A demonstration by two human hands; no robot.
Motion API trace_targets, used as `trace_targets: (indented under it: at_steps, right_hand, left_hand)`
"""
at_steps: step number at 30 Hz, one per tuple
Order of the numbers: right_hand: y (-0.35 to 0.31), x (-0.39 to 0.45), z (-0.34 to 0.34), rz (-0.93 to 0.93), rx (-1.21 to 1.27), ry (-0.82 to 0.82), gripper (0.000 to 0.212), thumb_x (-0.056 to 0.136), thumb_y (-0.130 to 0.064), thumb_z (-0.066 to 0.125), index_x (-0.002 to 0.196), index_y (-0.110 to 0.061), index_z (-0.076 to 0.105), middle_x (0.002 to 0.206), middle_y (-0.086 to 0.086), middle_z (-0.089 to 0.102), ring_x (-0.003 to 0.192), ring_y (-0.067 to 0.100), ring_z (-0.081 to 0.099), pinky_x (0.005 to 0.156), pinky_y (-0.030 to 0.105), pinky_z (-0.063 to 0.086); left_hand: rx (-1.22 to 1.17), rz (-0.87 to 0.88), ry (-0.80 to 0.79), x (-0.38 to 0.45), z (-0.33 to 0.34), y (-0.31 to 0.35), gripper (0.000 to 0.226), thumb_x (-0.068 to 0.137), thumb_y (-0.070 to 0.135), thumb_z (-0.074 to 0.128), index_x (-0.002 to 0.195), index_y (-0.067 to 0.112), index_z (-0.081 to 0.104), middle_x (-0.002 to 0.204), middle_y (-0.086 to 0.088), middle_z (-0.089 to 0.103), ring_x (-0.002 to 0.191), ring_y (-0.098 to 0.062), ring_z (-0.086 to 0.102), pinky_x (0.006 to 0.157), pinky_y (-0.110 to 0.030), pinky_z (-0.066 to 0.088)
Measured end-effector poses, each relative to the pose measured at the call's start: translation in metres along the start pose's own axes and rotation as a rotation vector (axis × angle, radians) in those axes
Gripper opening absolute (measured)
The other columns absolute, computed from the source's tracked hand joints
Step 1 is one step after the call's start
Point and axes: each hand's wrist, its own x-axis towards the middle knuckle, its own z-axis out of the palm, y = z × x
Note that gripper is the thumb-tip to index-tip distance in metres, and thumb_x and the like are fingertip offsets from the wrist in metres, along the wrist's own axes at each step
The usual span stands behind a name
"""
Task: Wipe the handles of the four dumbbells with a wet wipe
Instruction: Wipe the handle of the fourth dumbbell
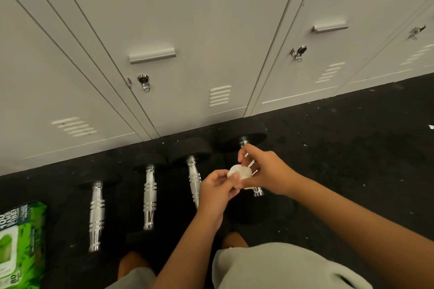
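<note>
My left hand (217, 189) and right hand (263, 172) pinch the bunched wet wipe (239, 172) at frame centre, above the rightmost dumbbell handle (257, 191). Soft, limp, damp; best gripped wrapped around chrome.

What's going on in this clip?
A person crouches over four dumbbells lying side by side on the dark floor in front of lockers. Both hands, left hand and right hand, pinch a bunched-up wipe above the rightmost dumbbell; it touches no handle. A green wipes pack lies at the left.
</note>
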Motion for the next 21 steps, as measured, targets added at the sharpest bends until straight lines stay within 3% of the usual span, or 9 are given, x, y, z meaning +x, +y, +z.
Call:
trace_targets:
  at_steps: [5, 7, 9, 11, 14, 18, 21]
  right_hand:
    - [0.001, -0.003, 0.000, -0.062, -0.133, -0.033, 0.030, 0.078, -0.025, 0.074, 0.104, -0.022, 0.062, 0.106, -0.002, 0.065, 0.091, 0.008, 0.063, 0.076, 0.023, 0.056]
    - [0.008, 0.004, -0.007, -0.026, -0.214, -0.056, 0.028, 0.080, -0.022, 0.071, 0.107, -0.022, 0.065, 0.110, -0.004, 0.064, 0.092, 0.006, 0.061, 0.078, 0.018, 0.052]
    - [0.014, 0.014, -0.017, -0.011, -0.312, -0.130, 0.027, 0.082, -0.021, 0.070, 0.109, -0.021, 0.066, 0.115, -0.005, 0.058, 0.097, 0.007, 0.057, 0.081, 0.017, 0.049]
    - [0.018, 0.025, -0.021, -0.046, -0.470, -0.284, 0.026, 0.084, -0.019, 0.067, 0.110, -0.019, 0.066, 0.120, -0.001, 0.054, 0.105, 0.013, 0.055, 0.088, 0.022, 0.048]
    - [0.019, 0.037, -0.012, -0.109, -0.739, -0.532, 0.027, 0.088, -0.012, 0.059, 0.114, -0.016, 0.065, 0.123, 0.003, 0.057, 0.113, 0.018, 0.054, 0.095, 0.029, 0.046]
    - [0.021, 0.043, 0.003, -0.209, -0.998, -0.787, 0.033, 0.091, -0.008, 0.050, 0.120, -0.017, 0.064, 0.123, 0.005, 0.059, 0.111, 0.022, 0.055, 0.083, 0.027, 0.042]
    - [0.022, 0.046, 0.006, -0.284, -1.045, -0.829, 0.029, 0.094, -0.010, 0.047, 0.116, -0.012, 0.065, 0.117, 0.010, 0.060, 0.104, 0.024, 0.057, 0.080, 0.028, 0.043]
  left_hand:
    - [-0.085, -0.062, 0.000, -0.001, 0.000, 0.000, 0.011, 0.091, 0.014, 0.060, 0.102, 0.012, 0.063, 0.109, -0.010, 0.068, 0.099, -0.021, 0.068, 0.085, -0.031, 0.056]
    - [0.034, -0.030, 0.034, 0.000, 0.001, -0.004, 0.011, 0.093, 0.018, 0.059, 0.104, 0.018, 0.061, 0.115, -0.007, 0.065, 0.102, -0.018, 0.065, 0.088, -0.029, 0.053]
    - [0.311, 0.017, 0.035, 0.000, 0.001, -0.010, 0.033, 0.090, 0.026, 0.063, 0.121, 0.021, 0.053, 0.132, -0.002, 0.054, 0.116, -0.016, 0.055, 0.093, -0.027, 0.046]
    - [0.487, -0.044, -0.022, 0.001, 0.003, -0.020, 0.073, 0.084, 0.036, 0.069, 0.143, 0.018, 0.031, 0.148, -0.003, 0.034, 0.133, -0.021, 0.040, 0.101, -0.030, 0.039]
    - [0.613, -0.173, -0.100, 0.001, 0.012, -0.035, 0.111, 0.073, 0.050, 0.075, 0.152, 0.010, 0.008, 0.155, -0.009, 0.016, 0.141, -0.027, 0.026, 0.113, -0.038, 0.032]
    - [0.739, -0.206, -0.141, 0.006, 0.022, -0.048, 0.122, 0.069, 0.057, 0.075, 0.152, 0.007, 0.000, 0.157, -0.013, 0.012, 0.144, -0.030, 0.021, 0.116, -0.042, 0.029]
    - [0.806, -0.220, -0.179, 0.008, 0.025, -0.053, 0.123, 0.073, 0.062, 0.069, 0.152, 0.006, -0.007, 0.159, -0.013, 0.005, 0.146, -0.030, 0.014, 0.118, -0.039, 0.023]
